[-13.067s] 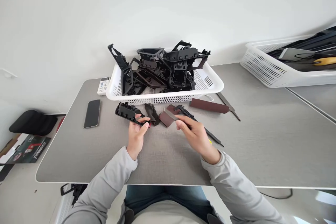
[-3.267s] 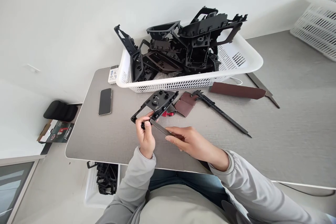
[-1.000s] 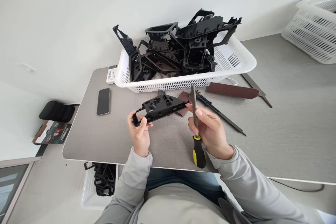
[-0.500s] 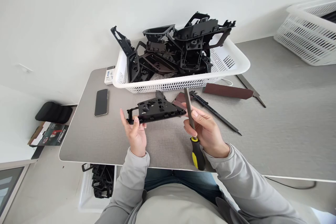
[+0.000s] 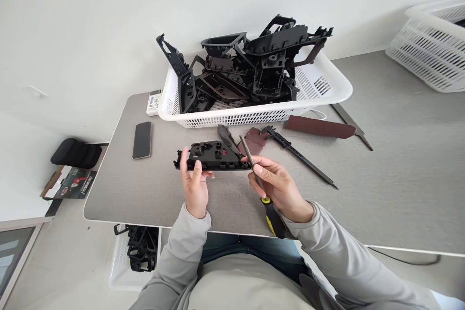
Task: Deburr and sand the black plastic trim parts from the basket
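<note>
My left hand (image 5: 196,189) grips a black plastic trim part (image 5: 210,157) near its left end, holding it over the table with its clips and bosses facing up. In my right hand (image 5: 281,184) is a file (image 5: 274,218) with a black and yellow handle; thumb and fingers pinch its metal blade, which points up and left. The blade passes by the part's right tip, where my right fingers are very close. Whether blade and part touch, I cannot tell. Behind them lie brown sandpaper (image 5: 254,141), a dark grey scrap (image 5: 225,134) and a black caliper (image 5: 300,157).
A white basket (image 5: 254,115) heaped with black plastic parts stands at the back. To its right lie folded sandpaper (image 5: 319,127) and a flat file (image 5: 352,126). A phone (image 5: 141,140) rests at left. Another basket (image 5: 428,53) is far right; one (image 5: 118,261) sits below the table.
The file's blade has tilted leftward from near upright, toward the trim part's right end. My left hand has shifted slightly right, and its index finger now lies across the part.
</note>
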The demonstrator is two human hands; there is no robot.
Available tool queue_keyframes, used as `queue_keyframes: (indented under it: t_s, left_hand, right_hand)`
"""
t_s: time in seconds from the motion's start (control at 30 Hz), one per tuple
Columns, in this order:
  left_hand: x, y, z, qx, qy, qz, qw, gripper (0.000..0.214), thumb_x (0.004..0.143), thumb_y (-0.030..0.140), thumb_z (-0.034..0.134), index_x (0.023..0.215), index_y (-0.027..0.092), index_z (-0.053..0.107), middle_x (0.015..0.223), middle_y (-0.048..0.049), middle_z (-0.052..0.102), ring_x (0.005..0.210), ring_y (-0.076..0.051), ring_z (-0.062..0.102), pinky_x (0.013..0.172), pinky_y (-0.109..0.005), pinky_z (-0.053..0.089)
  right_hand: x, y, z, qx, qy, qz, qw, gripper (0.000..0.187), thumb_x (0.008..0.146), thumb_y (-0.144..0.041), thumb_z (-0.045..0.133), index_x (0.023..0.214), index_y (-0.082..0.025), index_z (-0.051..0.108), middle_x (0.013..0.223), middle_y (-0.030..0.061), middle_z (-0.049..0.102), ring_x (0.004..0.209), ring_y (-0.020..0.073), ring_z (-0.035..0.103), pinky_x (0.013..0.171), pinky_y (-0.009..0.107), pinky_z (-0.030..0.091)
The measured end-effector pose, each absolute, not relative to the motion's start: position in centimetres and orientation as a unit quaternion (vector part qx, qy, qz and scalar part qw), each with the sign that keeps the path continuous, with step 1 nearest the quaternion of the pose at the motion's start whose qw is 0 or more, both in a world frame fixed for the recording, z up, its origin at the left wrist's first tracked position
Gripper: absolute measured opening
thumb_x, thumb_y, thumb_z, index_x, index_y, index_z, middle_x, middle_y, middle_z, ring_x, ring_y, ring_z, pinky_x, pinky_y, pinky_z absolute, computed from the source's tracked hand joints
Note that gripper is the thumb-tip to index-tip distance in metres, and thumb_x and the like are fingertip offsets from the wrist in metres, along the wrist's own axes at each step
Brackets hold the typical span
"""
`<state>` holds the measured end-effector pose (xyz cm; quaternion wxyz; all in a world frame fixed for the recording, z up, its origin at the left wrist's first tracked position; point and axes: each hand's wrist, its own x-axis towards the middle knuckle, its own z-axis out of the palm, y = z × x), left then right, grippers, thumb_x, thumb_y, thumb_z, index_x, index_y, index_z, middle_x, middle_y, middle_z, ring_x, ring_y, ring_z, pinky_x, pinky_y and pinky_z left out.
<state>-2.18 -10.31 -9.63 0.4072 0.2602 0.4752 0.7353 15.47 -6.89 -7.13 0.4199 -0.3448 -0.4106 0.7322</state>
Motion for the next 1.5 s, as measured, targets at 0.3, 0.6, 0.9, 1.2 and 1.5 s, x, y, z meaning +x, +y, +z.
queue_keyframes:
  t_s: [0.3,0.6,0.9,1.2,1.5]
  left_hand:
    - [-2.4,-10.0,-9.5,0.237,0.444,0.731,0.460,0.032,0.077,0.036,0.074,0.104,0.029,0.059,0.071,0.0067,0.060,0.051,-0.006,0.056,0.052,-0.019,0.046]
    - [-1.3,-10.6,-9.5,0.278,0.469,0.713,0.442,0.051,0.077,0.042,0.075,0.123,0.028,0.057,0.064,0.0056,0.064,0.048,-0.011,0.060,0.047,-0.021,0.047]
    - [0.3,-10.3,-9.8,0.276,0.485,0.706,0.437,0.035,0.068,0.047,0.081,0.087,0.020,0.069,0.061,0.0035,0.063,0.047,-0.009,0.058,0.046,-0.021,0.048]
    - [1.0,-10.6,-10.5,0.282,0.496,0.717,0.400,0.029,0.081,0.047,0.071,0.094,0.021,0.071,0.064,0.0011,0.065,0.052,-0.011,0.060,0.050,-0.022,0.049]
    - [0.5,-11.2,-11.7,0.433,0.580,0.669,0.170,0.040,0.098,0.040,0.048,0.132,0.024,0.060,0.129,-0.0124,0.068,0.071,-0.014,0.072,0.069,-0.029,0.058]
  right_hand:
    - [15.2,-7.2,-7.4,-0.335,-0.415,0.727,0.432,0.040,0.074,-0.055,0.075,0.097,-0.023,0.065,0.060,-0.0057,0.059,0.033,0.0064,0.040,0.034,0.024,0.017]
    - [14.7,-7.4,-7.8,-0.320,-0.415,0.747,0.409,0.043,0.073,-0.054,0.077,0.099,-0.022,0.064,0.065,-0.0059,0.062,0.032,0.0045,0.041,0.032,0.022,0.019]
    - [14.2,-7.7,-8.2,-0.330,-0.430,0.754,0.371,0.043,0.076,-0.052,0.076,0.101,-0.021,0.063,0.070,-0.0054,0.064,0.034,0.0033,0.043,0.032,0.021,0.026]
    - [14.3,-7.4,-8.4,-0.359,-0.423,0.742,0.376,0.046,0.073,-0.054,0.077,0.103,-0.021,0.065,0.070,-0.0042,0.065,0.035,0.0045,0.043,0.033,0.022,0.027]
    - [15.2,-7.3,-7.8,-0.388,-0.526,0.666,0.359,0.052,0.080,-0.058,0.068,0.115,-0.019,0.063,0.089,0.0068,0.075,0.038,0.0060,0.045,0.037,0.024,0.037]
